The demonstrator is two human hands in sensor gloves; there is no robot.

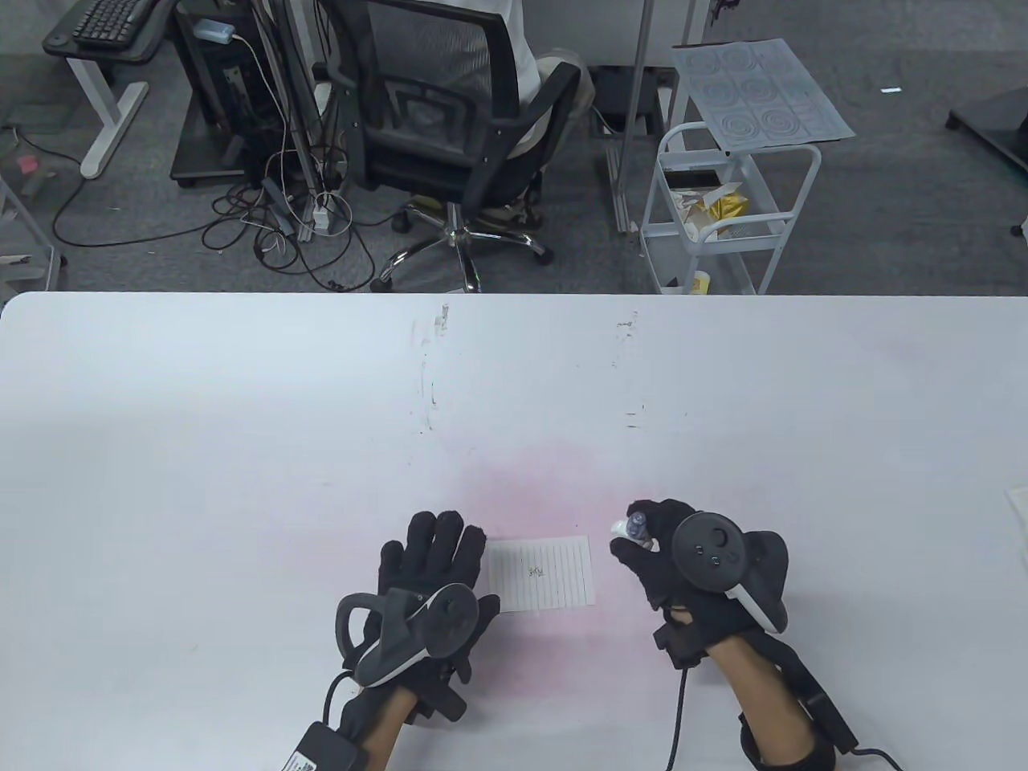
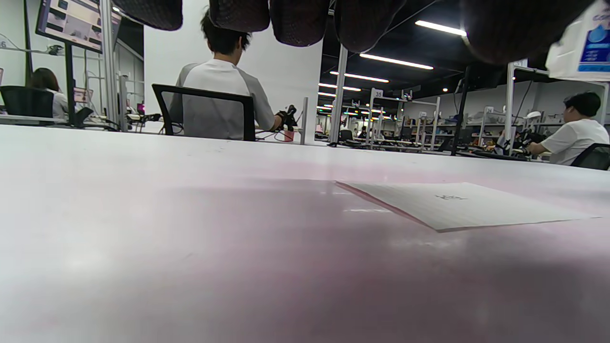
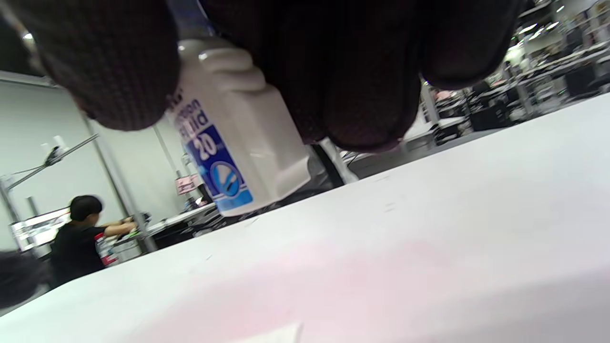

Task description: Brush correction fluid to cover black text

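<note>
A small lined paper (image 1: 543, 572) with black text (image 1: 536, 572) at its middle lies on the white table; it also shows in the left wrist view (image 2: 457, 204). My left hand (image 1: 438, 562) lies flat beside the paper's left edge, fingers spread, touching that edge. My right hand (image 1: 654, 542) holds a white correction fluid bottle (image 1: 634, 530) with a bluish cap, lifted above the table just right of the paper. In the right wrist view the bottle (image 3: 233, 138) with its blue label hangs between my fingers (image 3: 362, 81), clear of the table top.
The white table (image 1: 241, 450) has a pink stain around the paper and scuff marks farther back. Beyond its far edge stand an office chair (image 1: 458, 136) and a white cart (image 1: 723, 209). A paper corner (image 1: 1018, 506) shows at the right edge.
</note>
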